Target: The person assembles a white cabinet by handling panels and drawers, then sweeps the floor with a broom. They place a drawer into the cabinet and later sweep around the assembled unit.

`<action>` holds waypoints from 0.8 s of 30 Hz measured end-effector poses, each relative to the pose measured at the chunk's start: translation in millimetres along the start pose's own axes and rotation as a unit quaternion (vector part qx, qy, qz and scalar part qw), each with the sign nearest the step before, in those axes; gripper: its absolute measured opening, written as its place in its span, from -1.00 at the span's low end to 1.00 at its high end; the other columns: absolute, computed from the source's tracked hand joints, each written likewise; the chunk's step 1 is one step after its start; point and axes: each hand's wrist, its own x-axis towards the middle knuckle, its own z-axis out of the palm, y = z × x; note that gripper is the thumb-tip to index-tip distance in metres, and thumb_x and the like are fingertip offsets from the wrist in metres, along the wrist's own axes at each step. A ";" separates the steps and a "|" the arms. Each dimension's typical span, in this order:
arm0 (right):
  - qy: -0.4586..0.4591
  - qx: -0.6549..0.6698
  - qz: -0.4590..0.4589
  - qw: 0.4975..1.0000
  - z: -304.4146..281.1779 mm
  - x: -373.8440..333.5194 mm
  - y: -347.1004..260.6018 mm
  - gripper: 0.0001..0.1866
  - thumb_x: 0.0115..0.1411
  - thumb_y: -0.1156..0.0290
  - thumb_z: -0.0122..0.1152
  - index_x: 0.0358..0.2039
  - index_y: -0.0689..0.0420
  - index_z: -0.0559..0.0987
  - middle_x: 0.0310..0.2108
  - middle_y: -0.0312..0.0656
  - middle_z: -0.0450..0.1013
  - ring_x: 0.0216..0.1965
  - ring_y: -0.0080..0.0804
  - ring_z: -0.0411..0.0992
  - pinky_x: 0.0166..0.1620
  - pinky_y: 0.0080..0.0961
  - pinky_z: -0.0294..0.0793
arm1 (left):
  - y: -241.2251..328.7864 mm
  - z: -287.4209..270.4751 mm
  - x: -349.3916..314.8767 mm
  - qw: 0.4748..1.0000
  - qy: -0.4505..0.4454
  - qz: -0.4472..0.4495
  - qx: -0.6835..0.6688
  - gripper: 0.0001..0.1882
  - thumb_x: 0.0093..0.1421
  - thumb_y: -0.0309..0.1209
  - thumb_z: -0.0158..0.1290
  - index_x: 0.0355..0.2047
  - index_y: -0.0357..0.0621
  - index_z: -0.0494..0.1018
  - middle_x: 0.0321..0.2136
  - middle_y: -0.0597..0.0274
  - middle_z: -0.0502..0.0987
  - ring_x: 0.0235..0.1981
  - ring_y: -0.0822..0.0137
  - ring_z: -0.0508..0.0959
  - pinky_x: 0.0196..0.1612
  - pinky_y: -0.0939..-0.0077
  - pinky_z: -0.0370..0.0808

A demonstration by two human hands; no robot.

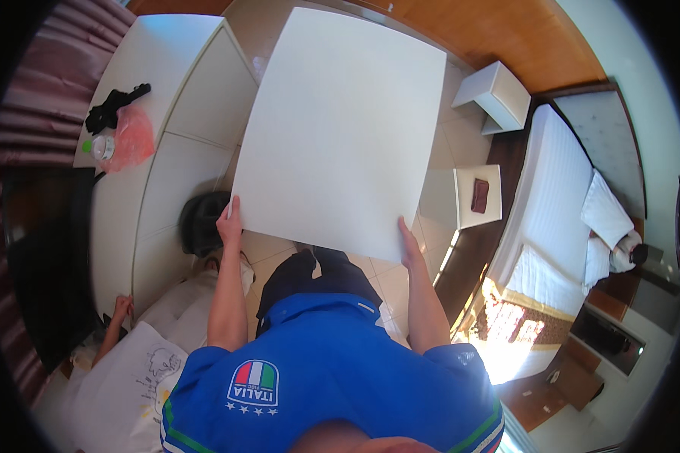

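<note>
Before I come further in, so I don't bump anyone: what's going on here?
A person in a blue shirt grips a large white panel near its closest corners, left hand on one side, right hand on the other. I can't tell whether its far end rests on anything. A white cabinet stands left, a bed right; another person's hand shows at lower left.

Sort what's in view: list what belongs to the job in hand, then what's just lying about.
In the job:
- large white board, held at its near end by the left hand and right hand

Apparently just lying about:
- pink plastic bag
- green-capped bottle
- black item
- brown item
</note>
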 end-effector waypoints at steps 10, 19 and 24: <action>0.018 0.005 -0.053 0.998 -2.7 -0.6 -11.4 -0.08 0.32 -0.22 0.16 0.41 0.22 0.18 0.30 0.06 0.31 0.27 -0.18 0.36 0.28 -0.28 0.36 | -9.9 13.8 4.2 0.998 -0.003 -0.019 -0.060 -0.33 0.29 0.04 0.19 0.11 -0.36 0.54 -0.04 0.16 0.65 -0.07 0.37 0.58 0.08 0.43 0.47; -0.017 -0.146 -0.089 0.985 -57.8 23.6 23.0 0.13 0.25 -0.39 0.09 0.49 0.24 -0.02 0.44 0.24 0.04 0.47 0.00 0.05 0.44 -0.24 0.07 | 63.2 71.8 -50.2 0.920 0.275 0.077 0.268 -0.33 0.32 -0.02 0.18 0.23 -0.28 0.39 0.23 0.01 0.43 0.17 0.13 0.48 0.21 0.29 0.42; 0.027 -0.152 -0.004 0.988 -223.9 29.2 -13.9 0.12 0.24 -0.44 0.02 0.46 0.27 0.08 0.37 0.32 0.16 0.43 0.10 0.13 0.41 -0.25 0.14 | 188.1 287.8 -251.9 0.903 0.083 0.393 0.155 -0.52 0.34 -0.18 0.18 0.12 -0.25 0.46 0.07 0.06 0.52 0.06 0.18 0.54 0.11 0.33 0.46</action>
